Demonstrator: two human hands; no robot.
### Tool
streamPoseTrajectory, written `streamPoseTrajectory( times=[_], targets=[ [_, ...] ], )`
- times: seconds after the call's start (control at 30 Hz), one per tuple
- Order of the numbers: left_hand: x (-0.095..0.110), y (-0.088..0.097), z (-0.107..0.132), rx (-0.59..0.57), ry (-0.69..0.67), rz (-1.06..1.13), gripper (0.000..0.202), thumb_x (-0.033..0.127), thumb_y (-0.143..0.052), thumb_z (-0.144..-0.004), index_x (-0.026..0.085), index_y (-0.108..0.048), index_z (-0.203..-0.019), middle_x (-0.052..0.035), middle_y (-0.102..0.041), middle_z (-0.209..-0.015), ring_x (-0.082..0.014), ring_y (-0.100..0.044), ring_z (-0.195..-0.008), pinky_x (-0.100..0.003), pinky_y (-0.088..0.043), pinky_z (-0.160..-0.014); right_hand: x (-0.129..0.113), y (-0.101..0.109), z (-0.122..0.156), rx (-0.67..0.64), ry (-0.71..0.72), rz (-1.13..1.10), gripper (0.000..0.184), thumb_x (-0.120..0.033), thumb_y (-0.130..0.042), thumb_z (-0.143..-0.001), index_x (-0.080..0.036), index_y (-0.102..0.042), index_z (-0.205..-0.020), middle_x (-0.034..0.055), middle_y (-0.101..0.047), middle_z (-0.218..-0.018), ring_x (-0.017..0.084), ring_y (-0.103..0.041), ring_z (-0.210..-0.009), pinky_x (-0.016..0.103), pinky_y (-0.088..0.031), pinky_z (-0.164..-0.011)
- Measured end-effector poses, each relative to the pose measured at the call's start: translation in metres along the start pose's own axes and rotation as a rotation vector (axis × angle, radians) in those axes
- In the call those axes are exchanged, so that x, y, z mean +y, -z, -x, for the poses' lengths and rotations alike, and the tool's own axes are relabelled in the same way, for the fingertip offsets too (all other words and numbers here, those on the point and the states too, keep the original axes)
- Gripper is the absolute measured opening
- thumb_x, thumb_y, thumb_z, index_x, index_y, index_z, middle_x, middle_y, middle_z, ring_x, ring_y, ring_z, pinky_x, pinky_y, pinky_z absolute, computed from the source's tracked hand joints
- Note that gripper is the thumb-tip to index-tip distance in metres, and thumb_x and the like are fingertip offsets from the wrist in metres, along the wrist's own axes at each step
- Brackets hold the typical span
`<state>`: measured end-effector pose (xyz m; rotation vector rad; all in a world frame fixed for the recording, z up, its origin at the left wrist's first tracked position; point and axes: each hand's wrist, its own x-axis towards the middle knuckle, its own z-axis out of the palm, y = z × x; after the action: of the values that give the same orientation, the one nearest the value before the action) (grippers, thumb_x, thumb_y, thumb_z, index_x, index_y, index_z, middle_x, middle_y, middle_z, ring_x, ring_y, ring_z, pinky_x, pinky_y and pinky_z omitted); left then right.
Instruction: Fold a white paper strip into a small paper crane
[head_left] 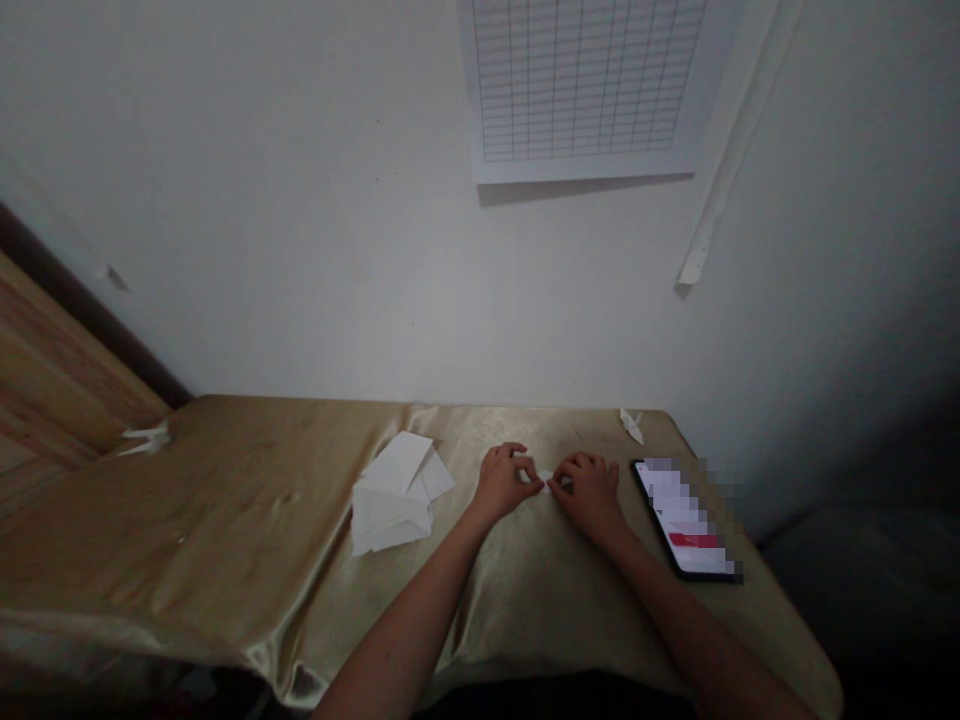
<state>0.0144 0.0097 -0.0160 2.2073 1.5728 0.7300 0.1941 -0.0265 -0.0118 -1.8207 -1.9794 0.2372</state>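
A small folded white paper (pixel 544 480) sits pinched above a gold satin tablecloth (pixel 525 610), held at both ends between the fingertips of the left hand (pixel 505 484) and right hand (pixel 589 492), its folds mostly hidden by the fingers. Just left of the hands lies a loose stack of white paper sheets (pixel 397 495); just right, a smartphone (pixel 677 519) with a blurred screen. A white origami crane (pixel 632 425) stands near the far table edge. Another folded paper piece (pixel 146 440) lies at the far left, beside a wooden panel (pixel 52 380). A gridded chart (pixel 585 85) hangs on the wall (pixel 337 220) above.
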Motion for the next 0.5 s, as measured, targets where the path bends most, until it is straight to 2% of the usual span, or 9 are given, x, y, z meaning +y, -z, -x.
streamPoseTrajectory(
  times=[0.27, 0.5],
  targets=[
    [-0.0018, -0.0028, -0.0002, 0.001, 0.001, -0.005, 0.011, 0.032, -0.085, -0.072, 0.027, -0.078, -0.079, -0.0021, -0.063, -0.129, -0.0258, -0.055, -0.123, -0.042, -0.039, -0.109, -0.0006, -0.0039, 0.001, 0.026, 0.0, 0.013, 0.015, -0.036, -0.061, -0.091, -0.025, -0.071, -0.088, 0.0056, -0.066, -0.113, 0.03, -0.048, -0.12, 0.065, -0.016, -0.112],
    [-0.0003, -0.0006, 0.002, -0.013, -0.027, -0.026, 0.025, 0.033, -0.084, -0.074, 0.033, -0.078, -0.098, -0.0031, -0.062, -0.13, -0.0264, -0.054, -0.125, -0.043, -0.038, -0.11, 0.003, -0.0075, 0.0003, 0.035, -0.026, 0.007, 0.015, -0.038, -0.062, -0.089, -0.027, -0.072, -0.09, 0.0066, -0.064, -0.116, 0.03, -0.05, -0.118, 0.062, -0.019, -0.112]
  ],
)
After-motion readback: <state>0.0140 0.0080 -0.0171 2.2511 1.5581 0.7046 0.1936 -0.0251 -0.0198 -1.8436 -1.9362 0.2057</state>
